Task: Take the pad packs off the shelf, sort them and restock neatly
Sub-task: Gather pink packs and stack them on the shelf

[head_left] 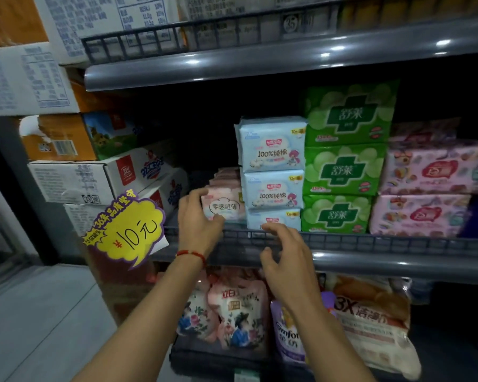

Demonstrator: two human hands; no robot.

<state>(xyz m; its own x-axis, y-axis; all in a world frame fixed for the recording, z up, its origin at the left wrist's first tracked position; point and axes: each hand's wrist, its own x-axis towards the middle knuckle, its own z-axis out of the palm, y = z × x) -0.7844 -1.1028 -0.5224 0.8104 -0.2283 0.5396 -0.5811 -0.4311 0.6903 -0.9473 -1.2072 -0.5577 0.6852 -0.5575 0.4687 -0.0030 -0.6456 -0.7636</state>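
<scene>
Off the shelf's left end, cardboard cartons [100, 177] are stacked in a pile, with a yellow price tag [127, 230] hanging in front of them. On the middle shelf [398, 260], near its left end and just behind the front rail [370, 242], stands a row of pale pink pad packs [225, 201]. The left hand [198, 216], a red string round its wrist, grips the front pack of that row, fingers curled over its left edge and thumb at its lower front. Touching the pink row's right side is a stack of three light blue pad packs [272, 172]. The right hand [284, 260] hangs just in front of the rail below that stack, fingers spread and loosely bent, holding nothing. Next come three green pad packs [345, 164] stacked higher, then pink patterned packs [431, 194] toward the shelf's right end. On the lower shelf lie detergent pouches [238, 312].
</scene>
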